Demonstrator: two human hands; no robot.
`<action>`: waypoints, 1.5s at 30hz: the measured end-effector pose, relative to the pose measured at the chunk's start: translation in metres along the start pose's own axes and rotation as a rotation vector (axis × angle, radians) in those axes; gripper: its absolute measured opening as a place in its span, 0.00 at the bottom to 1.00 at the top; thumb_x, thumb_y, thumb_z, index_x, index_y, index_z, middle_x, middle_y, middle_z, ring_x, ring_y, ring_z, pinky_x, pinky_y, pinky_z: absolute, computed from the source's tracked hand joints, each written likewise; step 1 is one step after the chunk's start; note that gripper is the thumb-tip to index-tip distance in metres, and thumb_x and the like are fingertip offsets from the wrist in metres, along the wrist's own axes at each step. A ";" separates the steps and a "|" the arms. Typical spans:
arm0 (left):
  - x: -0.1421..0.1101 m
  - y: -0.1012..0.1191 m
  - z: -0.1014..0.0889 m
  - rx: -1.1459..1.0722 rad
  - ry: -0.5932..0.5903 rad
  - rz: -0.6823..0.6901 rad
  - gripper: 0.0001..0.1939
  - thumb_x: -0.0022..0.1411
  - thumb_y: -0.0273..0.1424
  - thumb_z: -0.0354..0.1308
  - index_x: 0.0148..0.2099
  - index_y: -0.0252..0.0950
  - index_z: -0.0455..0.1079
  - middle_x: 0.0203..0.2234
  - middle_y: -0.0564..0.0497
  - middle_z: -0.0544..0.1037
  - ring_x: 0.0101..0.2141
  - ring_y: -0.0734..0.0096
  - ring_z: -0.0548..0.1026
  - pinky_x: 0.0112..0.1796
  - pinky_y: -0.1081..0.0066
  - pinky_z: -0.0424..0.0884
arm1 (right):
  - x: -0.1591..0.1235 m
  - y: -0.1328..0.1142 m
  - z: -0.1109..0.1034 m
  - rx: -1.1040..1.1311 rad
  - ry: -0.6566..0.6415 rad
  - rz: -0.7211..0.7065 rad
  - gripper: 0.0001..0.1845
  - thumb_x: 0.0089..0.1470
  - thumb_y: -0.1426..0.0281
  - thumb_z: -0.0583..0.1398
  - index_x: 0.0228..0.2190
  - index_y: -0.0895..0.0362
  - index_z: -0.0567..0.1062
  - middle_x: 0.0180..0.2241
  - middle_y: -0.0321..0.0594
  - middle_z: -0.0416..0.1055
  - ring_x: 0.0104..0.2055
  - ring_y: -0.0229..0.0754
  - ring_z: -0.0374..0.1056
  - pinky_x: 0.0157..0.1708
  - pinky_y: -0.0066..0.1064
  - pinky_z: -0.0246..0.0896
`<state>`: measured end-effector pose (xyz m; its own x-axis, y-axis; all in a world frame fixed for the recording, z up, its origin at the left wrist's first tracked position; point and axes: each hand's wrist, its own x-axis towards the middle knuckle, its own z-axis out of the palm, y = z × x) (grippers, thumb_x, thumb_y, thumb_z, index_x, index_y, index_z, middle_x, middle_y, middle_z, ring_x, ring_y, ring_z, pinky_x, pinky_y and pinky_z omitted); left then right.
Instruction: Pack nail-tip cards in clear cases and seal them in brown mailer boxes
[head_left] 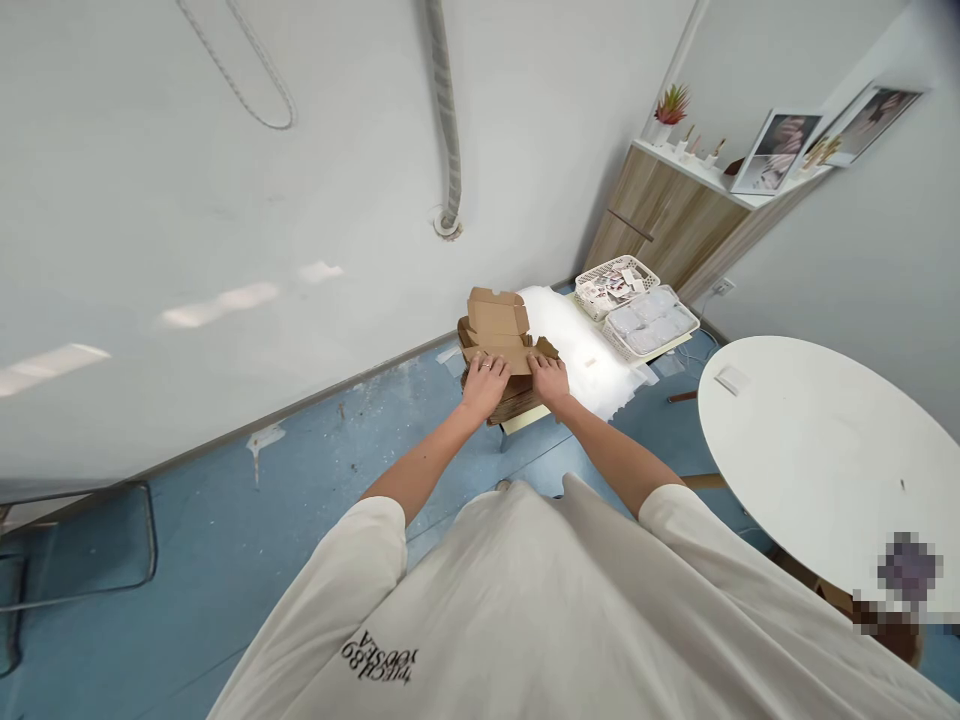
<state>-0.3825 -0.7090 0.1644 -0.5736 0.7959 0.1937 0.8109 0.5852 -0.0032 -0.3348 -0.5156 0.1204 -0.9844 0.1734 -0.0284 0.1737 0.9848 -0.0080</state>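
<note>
A kraft cardboard mailer box [496, 330] sits unfolded in front of me, its lid panel standing up at the far side. My left hand [484, 388] grips its near left part, with a ring on one finger. My right hand [549, 378] holds the near right corner beside a side flap. Under the box lies a dark brown stack of flat cardboard [514, 403]. Its lower layers are mostly hidden by my hands and the box.
A white sheet [581, 345] lies right of the box. Beyond it stand a white basket of printed cards [616, 286] and a tray of clear packets [649, 322]. A round white table [825, 450] stands to the right. A wall rises at the far side.
</note>
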 end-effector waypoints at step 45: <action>0.211 0.459 0.036 -0.291 -0.031 0.600 0.29 0.75 0.34 0.39 0.74 0.37 0.52 0.70 0.41 0.58 0.68 0.53 0.57 0.67 0.50 0.49 | -0.323 0.420 -0.041 -0.005 0.245 0.636 0.39 0.62 0.75 0.44 0.72 0.61 0.46 0.73 0.50 0.45 0.70 0.58 0.43 0.66 0.53 0.41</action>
<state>-0.1357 -0.2665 0.1685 -0.0131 0.9771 0.2126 0.9862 -0.0224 0.1639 0.0555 -0.1579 0.1674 -0.6683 0.7163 0.2009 0.7214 0.6899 -0.0603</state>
